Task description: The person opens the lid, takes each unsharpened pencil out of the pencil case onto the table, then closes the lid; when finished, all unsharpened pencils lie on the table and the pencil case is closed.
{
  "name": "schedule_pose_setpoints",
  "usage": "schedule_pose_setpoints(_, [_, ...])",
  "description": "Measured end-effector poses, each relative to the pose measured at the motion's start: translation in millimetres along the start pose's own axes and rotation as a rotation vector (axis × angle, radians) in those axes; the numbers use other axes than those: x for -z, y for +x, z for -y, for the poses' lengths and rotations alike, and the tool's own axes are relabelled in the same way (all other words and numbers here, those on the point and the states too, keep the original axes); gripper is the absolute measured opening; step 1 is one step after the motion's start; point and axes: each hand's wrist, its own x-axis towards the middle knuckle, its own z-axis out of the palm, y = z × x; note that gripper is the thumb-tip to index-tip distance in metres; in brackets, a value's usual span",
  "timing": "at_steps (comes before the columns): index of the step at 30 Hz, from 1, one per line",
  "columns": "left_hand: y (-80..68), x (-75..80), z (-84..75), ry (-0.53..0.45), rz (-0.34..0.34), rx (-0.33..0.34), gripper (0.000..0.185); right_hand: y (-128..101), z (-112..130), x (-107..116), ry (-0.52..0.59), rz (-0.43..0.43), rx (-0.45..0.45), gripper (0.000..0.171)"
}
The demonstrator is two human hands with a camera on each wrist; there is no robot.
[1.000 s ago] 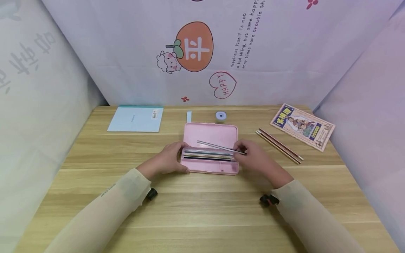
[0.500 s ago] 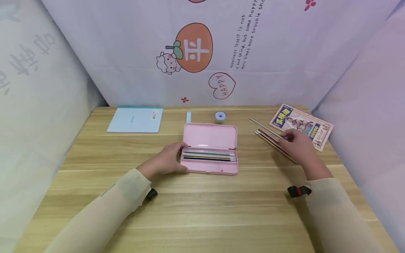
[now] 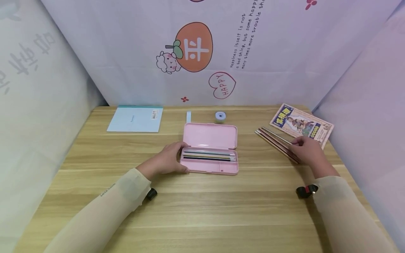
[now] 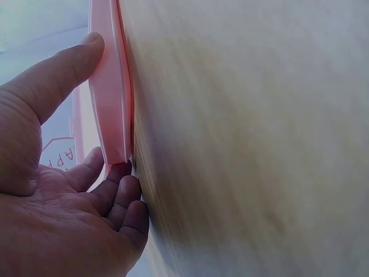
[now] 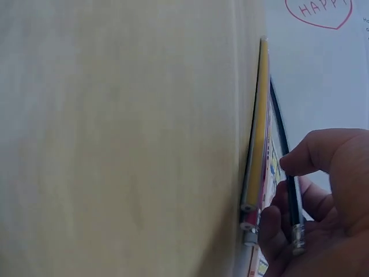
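An open pink pencil case (image 3: pixel 210 136) lies mid-table with several pencils (image 3: pixel 209 155) in its tray. My left hand (image 3: pixel 169 159) grips the case's left end; in the left wrist view the thumb (image 4: pixel 63 81) lies on the case's (image 4: pixel 109 104) edge and the fingers curl at its corner. My right hand (image 3: pixel 306 149) is at the right, on a loose row of pencils (image 3: pixel 273 138) beside a booklet. In the right wrist view the right hand (image 5: pixel 323 190) pinches a dark pencil (image 5: pixel 285 156) between thumb and fingers, next to a yellow pencil (image 5: pixel 255 133).
A light blue notebook (image 3: pixel 135 119) lies at the back left and a colourful booklet (image 3: pixel 302 125) at the back right. A small round grey item (image 3: pixel 220 116) and a white strip (image 3: pixel 188 116) sit behind the case. Printed cloth walls close three sides.
My right hand carried a pencil from over the case to the right and brought it down onto the loose row by the booklet. The left hand stayed put.
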Motion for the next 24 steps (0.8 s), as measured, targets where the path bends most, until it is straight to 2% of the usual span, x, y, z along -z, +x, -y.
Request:
schedule_pose_setpoints(12, [0.4, -0.6, -0.1, 0.014, -0.003, -0.008, 0.085, 2.1, -3.2, -2.6, -0.038, 0.04, -0.006, 0.039])
schedule_pose_setpoints(24, [0.6, -1.1, 1.5, 0.022, -0.006, -0.012, 0.084, 3.6, -4.2, -5.7, -0.029, 0.028, -0.005, 0.04])
